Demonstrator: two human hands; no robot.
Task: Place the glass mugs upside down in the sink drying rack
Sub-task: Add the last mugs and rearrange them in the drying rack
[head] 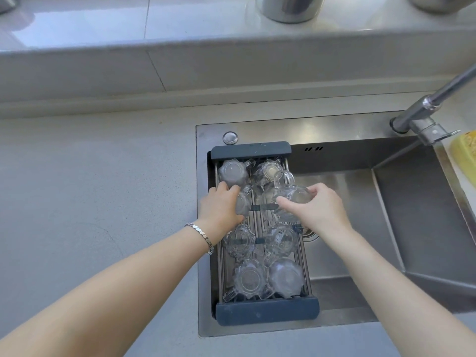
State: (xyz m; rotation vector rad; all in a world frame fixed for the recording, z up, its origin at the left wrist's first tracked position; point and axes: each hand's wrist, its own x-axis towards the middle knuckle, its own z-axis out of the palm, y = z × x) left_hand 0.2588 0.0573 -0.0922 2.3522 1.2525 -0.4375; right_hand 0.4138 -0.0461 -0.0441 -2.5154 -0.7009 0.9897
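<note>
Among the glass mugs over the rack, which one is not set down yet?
The mug in the right hand, the glass mug with its handle pointing away. It is held tilted above the drying rack; the others sit base-up on it.

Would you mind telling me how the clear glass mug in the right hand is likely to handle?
The clear glass mug looks rigid and probably breakable against the metal drying rack. Its smooth glass may be slippery in the right hand, so it could slip.

No legible text, labels or numbers.
</note>
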